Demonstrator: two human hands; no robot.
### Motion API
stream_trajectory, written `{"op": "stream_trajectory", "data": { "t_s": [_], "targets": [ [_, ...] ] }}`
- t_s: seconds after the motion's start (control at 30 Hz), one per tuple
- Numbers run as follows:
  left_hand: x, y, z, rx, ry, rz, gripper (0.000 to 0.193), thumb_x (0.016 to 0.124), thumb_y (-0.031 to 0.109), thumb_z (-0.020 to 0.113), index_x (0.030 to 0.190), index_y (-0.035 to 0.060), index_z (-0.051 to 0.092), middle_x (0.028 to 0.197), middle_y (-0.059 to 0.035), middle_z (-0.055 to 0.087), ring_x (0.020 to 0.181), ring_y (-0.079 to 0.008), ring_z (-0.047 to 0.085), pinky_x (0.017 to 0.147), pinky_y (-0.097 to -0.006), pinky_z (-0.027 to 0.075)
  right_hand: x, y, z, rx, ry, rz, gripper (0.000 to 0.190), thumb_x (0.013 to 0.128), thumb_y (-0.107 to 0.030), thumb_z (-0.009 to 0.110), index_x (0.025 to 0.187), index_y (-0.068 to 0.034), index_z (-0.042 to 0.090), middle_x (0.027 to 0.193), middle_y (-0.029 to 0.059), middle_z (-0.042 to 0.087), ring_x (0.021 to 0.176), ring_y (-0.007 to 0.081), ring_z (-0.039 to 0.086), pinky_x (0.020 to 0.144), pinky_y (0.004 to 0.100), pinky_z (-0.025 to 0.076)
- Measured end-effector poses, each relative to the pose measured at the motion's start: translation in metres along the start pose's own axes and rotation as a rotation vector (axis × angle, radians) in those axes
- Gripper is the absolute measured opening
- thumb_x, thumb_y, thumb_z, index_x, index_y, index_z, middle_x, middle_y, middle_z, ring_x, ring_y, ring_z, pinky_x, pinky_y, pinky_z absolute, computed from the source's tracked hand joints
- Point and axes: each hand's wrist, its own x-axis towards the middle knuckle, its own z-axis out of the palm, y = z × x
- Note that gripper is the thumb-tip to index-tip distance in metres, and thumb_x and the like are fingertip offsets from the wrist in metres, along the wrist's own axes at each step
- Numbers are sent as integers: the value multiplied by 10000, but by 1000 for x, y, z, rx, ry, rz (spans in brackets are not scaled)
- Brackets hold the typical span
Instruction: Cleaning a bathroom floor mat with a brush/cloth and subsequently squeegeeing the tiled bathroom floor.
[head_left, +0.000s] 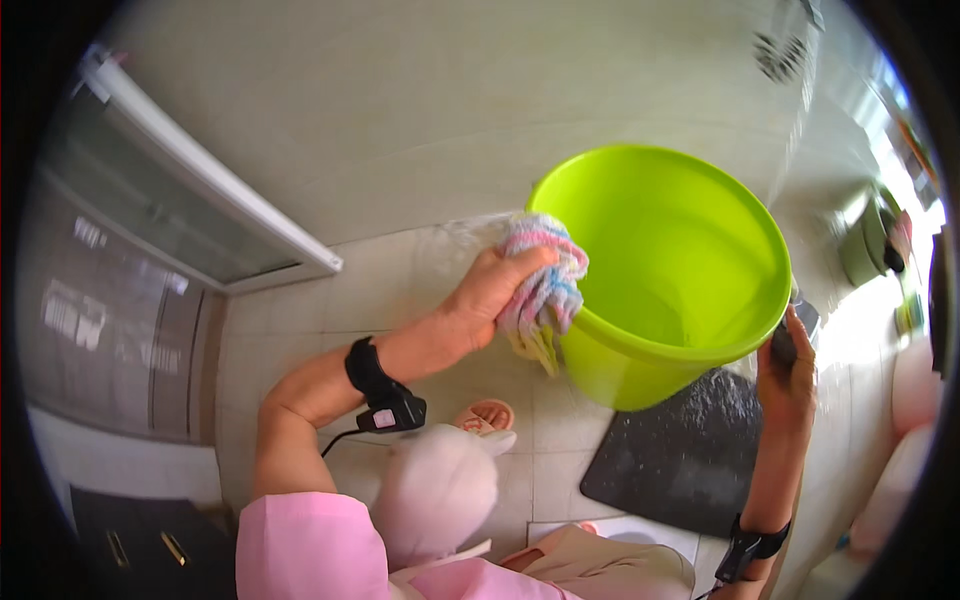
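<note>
In my left hand (491, 289) is a bunched, striped cloth (541, 281) in pink, blue and white, with yellow ends hanging down. The cloth presses against the left rim of a large lime-green plastic bucket (660, 225). Its mouth tilts toward me, and the inner wall looks wet and shiny. My right hand (787, 367) grips a dark grey object (784, 345) at the bucket's right side. The rim hides much of that object, so its kind is unclear. Water sprays left of the bucket and splashes on the black mat (675, 457) below.
A white-framed glass door (217, 169) stands at the left. Pale tiles (277, 307) cover the floor. A shiny hose-like line (799, 124) runs down at upper right, near a blurred round fitting (780, 56). A greenish bucket (866, 240) stands at the right.
</note>
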Motion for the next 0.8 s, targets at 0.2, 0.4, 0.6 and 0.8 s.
{"op": "stream_trajectory", "data": {
  "t_s": [0.2,0.4,0.6,0.8],
  "targets": [
    [-51,-8,-114,-264,279,-66,273,810,209,565,1002,15,553,839,-65,606,690,-128,594,581,-251,495,-13,73,155,-320,-368,87,177,781,-68,584,942,6,586,944,112,587,865,179,582,737,257,516],
    [-85,-84,-199,-419,391,-306,211,810,170,560,984,51,562,838,-35,613,689,-106,598,568,-238,498,-75,198,261,-584,-604,146,463,743,-16,563,1170,-40,386,1001,95,518,851,182,567,616,279,552],
    [-103,-124,-231,-780,450,-213,228,810,173,560,993,39,545,839,-44,616,709,-134,610,619,-271,519,-118,278,293,-684,-855,167,444,700,-7,597,1106,-32,419,938,77,516,779,157,543,619,270,506],
    [-107,-176,-235,-880,464,-165,216,849,250,516,950,62,548,808,-29,614,677,-110,604,569,-269,517,-155,324,287,-874,-1070,-23,450,689,-15,601,1106,-17,432,878,76,532,773,171,512,720,296,442]
  ]
}}
